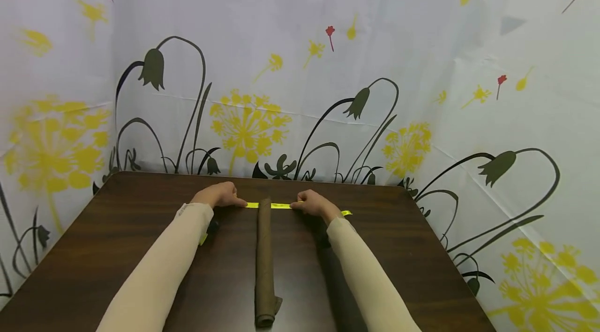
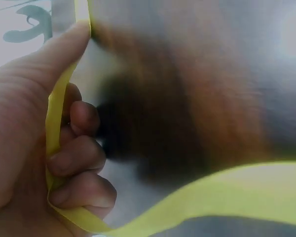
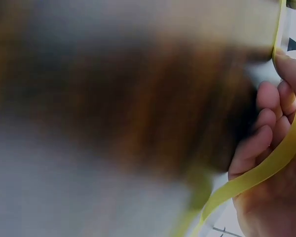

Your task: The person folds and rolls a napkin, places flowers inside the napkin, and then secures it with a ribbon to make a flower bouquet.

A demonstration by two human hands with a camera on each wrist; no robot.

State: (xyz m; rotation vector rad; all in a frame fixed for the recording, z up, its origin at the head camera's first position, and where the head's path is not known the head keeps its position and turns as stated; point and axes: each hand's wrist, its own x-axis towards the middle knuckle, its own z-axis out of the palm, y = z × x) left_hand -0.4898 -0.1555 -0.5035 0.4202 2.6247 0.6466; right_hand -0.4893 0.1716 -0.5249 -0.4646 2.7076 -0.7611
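A yellow ribbon [image 1: 280, 206] runs taut between both hands near the far part of the table. It passes over the far end of a rolled brown cloth [image 1: 265, 264], which lies lengthwise away from me. My left hand [image 1: 219, 195] pinches the ribbon left of the roll; in the left wrist view its fingers [image 2: 81, 155] curl in and the ribbon [image 2: 53, 123] runs through the palm. My right hand [image 1: 316, 204] pinches it on the other side. The ribbon's loose tail [image 3: 256, 175] trails from the right palm in the right wrist view.
The dark brown wooden table [image 1: 375, 259] extends around the roll. Behind its far edge hangs a white curtain [image 1: 300, 19] printed with flowers. A small flap of cloth [image 1: 278, 303] sticks out at the roll's near end.
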